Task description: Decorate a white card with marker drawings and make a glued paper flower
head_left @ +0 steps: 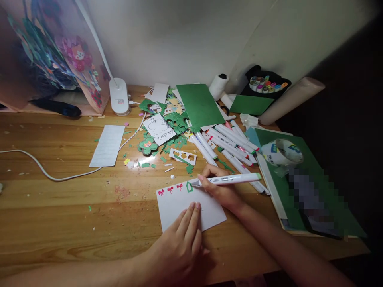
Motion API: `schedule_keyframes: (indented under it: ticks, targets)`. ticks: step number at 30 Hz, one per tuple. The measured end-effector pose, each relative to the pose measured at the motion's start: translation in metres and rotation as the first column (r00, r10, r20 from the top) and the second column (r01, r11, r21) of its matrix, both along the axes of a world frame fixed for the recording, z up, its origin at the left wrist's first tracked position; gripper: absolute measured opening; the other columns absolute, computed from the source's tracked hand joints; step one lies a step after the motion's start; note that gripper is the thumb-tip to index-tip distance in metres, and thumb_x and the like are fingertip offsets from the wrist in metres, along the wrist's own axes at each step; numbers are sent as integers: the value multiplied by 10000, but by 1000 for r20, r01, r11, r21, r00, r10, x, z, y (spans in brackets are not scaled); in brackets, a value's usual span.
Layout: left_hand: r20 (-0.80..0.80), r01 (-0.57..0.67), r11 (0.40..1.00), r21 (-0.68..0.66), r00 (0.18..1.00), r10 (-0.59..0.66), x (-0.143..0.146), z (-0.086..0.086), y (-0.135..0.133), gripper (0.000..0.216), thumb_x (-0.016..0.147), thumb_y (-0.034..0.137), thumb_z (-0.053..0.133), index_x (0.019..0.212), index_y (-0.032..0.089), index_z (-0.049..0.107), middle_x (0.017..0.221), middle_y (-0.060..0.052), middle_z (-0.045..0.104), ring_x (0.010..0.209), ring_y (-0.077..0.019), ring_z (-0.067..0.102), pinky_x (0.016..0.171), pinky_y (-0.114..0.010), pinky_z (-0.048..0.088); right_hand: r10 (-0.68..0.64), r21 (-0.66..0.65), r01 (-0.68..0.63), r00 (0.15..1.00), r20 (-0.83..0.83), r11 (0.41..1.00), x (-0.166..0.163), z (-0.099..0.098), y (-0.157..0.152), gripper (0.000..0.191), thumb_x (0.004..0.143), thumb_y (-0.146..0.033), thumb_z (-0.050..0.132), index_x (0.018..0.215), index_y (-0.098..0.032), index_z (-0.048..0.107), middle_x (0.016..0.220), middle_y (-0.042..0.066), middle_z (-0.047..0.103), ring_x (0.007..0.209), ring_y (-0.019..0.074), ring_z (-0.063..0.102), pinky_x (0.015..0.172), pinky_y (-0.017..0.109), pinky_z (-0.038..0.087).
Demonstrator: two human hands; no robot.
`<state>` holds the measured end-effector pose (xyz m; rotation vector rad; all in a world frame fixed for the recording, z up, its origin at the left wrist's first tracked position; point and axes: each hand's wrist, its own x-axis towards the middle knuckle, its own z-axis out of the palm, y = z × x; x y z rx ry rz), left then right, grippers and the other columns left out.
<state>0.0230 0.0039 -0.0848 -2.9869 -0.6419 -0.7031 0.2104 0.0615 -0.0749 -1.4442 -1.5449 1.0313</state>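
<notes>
A small white card (179,205) lies on the wooden desk (74,207) in front of me. Three pink bows and a green outlined shape (189,186) are drawn along its top edge. My right hand (220,187) grips a white marker with a green cap (231,179), its tip touching the card beside the green shape. My left hand (179,243) lies flat on the card's lower edge, fingers together and stretched out, pressing it down.
Several white markers (227,143) lie in a row behind the card. Green paper scraps (176,123), a green sheet (199,104), a tape roll (281,152), a marker case (266,84), a lamp base (119,96) with its cable and a lined paper strip (107,145) surround them.
</notes>
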Motion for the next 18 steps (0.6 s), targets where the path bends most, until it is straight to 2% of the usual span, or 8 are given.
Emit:
schedule_keyframes:
  ticks: [6, 11, 18]
  targets:
    - [-1, -1, 1000, -9, 1000, 1, 1, 0, 0, 379, 910, 346, 459, 999, -4, 577, 1194, -254, 568, 1164, -318, 512, 963, -370, 427, 18, 9, -19, 999, 28, 1000, -3, 0, -2, 255, 827, -337, 568, 641, -192, 470, 593, -44, 459, 550, 106, 412, 520, 232, 318]
    - [7, -6, 1000, -9, 1000, 6, 1, 2, 1, 369, 915, 333, 445, 983, -4, 581, 1184, -249, 576, 1153, -325, 520, 954, -375, 436, 23, 38, -26, 996, 85, 999, -2, -1, -2, 278, 825, -302, 563, 612, -195, 420, 577, -51, 411, 543, 105, 377, 515, 238, 294]
    - [6, 3, 1000, -13, 1000, -2, 1, 1, 0, 379, 898, 349, 483, 985, -8, 577, 1193, -263, 563, 1151, -336, 518, 958, -382, 428, 16, 18, -17, 999, 32, 1000, -1, -2, -2, 270, 833, -318, 560, 626, -193, 440, 590, -46, 443, 556, 108, 404, 535, 238, 319]
